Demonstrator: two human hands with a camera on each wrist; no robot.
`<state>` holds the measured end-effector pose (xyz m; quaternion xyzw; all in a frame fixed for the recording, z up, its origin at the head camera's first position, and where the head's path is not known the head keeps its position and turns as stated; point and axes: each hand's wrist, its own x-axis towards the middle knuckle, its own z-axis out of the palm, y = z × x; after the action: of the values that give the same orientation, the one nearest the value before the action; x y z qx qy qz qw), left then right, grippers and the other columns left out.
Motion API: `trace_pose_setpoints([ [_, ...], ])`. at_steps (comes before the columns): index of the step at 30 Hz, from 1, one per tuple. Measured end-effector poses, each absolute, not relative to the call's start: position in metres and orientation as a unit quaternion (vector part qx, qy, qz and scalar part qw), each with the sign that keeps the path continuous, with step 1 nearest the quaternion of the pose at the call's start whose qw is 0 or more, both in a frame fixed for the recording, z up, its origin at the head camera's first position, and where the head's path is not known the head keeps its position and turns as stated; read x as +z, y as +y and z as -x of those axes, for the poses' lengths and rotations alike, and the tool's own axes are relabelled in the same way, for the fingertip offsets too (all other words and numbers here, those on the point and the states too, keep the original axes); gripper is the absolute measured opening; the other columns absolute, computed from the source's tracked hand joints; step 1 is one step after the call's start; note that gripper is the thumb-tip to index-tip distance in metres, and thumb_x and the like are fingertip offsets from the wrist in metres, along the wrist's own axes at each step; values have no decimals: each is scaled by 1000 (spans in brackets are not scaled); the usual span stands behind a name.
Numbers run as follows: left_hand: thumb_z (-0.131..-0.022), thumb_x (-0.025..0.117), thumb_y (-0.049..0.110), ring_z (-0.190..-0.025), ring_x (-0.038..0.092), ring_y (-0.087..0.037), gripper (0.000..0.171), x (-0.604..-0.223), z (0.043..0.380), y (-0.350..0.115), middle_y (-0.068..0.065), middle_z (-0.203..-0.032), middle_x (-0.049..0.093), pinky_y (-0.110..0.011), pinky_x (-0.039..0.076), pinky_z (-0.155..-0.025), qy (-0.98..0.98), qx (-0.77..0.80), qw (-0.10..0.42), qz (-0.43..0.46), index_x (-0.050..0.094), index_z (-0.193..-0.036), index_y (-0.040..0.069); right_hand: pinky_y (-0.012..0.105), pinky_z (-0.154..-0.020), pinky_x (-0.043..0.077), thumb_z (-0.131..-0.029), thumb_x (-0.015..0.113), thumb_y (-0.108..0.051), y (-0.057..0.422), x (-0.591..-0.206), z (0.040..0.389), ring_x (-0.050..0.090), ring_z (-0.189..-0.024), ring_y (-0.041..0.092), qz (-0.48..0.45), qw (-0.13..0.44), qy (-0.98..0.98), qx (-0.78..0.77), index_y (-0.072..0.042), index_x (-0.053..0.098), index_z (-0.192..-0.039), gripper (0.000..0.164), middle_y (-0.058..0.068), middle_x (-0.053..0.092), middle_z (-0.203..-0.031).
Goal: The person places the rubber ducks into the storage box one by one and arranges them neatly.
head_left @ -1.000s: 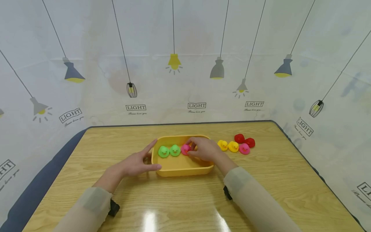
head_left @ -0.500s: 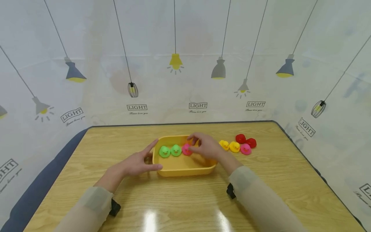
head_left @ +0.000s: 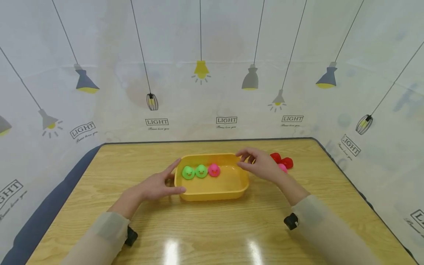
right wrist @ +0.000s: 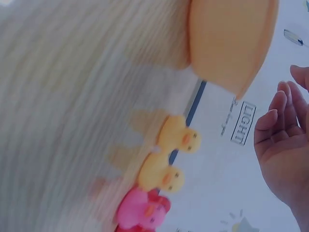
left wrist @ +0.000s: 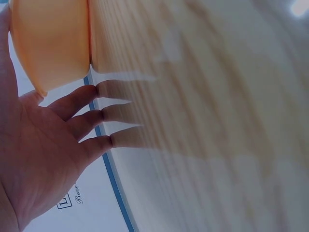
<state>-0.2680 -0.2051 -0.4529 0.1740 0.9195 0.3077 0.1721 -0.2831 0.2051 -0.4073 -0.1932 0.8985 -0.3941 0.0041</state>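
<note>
A yellow plastic tray (head_left: 212,195) sits on the wooden table. Inside, along a row, are two green rubber ducks (head_left: 201,171) and a pink rubber duck (head_left: 214,170). My left hand (head_left: 154,187) spans the tray's left end, thumb at the front rim and index finger at the back corner; its other fingers stretch down toward the tabletop in the left wrist view. Over the tray's right end is my right hand (head_left: 260,163), fingers loosely bent and holding nothing. Two yellow ducks (right wrist: 161,171) lie beyond that end, hidden behind the right hand in the head view.
Right of the tray lie another pink duck (right wrist: 141,209) and two red pieces (head_left: 286,162), partly covered by the right hand in the head view. The wooden table (head_left: 212,228) ends at a dark edge against a curtain (head_left: 212,103) printed with lamps.
My right hand has let go of the pink duck in the tray, then lifted and moved right to the tray's right end. The left hand has stayed in place.
</note>
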Motion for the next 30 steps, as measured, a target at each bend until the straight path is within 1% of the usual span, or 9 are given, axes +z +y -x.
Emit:
trace_pose_setpoints([
  [6, -92, 74, 77, -155, 45, -55, 115, -454, 269, -205, -19, -164, 56, -75, 34, -125, 920, 308, 173, -173, -2, -174, 51, 26, -68, 52, -103, 80, -27, 245, -415, 270, 61, -87, 19, 179, -1, 910, -374, -10, 75, -128, 31, 4, 75, -105],
  [12, -92, 73, 77, -155, 45, -54, 116, -454, 268, -204, -20, -163, 57, -75, 33, -125, 920, 308, 176, -166, -1, -176, 48, 26, -69, 51, -103, 79, -28, 279, -421, 258, 60, -85, 19, 164, 4, 918, -361, -7, 75, -129, 33, 6, 74, -108],
  [20, -92, 73, 78, -155, 45, -54, 115, -454, 268, -205, -21, -164, 56, -75, 33, -126, 920, 308, 175, -166, -1, -175, 49, 26, -67, 49, -105, 77, -29, 314, -426, 246, 58, -86, 19, 130, 18, 917, -377, -7, 73, -133, 36, 7, 72, -108],
  [26, -92, 72, 78, -156, 44, -54, 115, -454, 268, -205, -21, -165, 55, -74, 32, -126, 921, 305, 176, -167, -1, -175, 49, 27, -71, 53, -105, 76, -33, 339, -433, 245, 62, -89, 19, 117, 21, 923, -366, -10, 74, -133, 35, 7, 74, -114],
  [30, -92, 72, 79, -157, 44, -52, 115, -453, 268, -205, -19, -165, 56, -74, 31, -128, 921, 304, 177, -167, 0, -176, 48, 27, -73, 54, -105, 76, -32, 354, -436, 246, 63, -91, 19, 107, 19, 933, -343, -9, 73, -133, 35, 8, 75, -115],
])
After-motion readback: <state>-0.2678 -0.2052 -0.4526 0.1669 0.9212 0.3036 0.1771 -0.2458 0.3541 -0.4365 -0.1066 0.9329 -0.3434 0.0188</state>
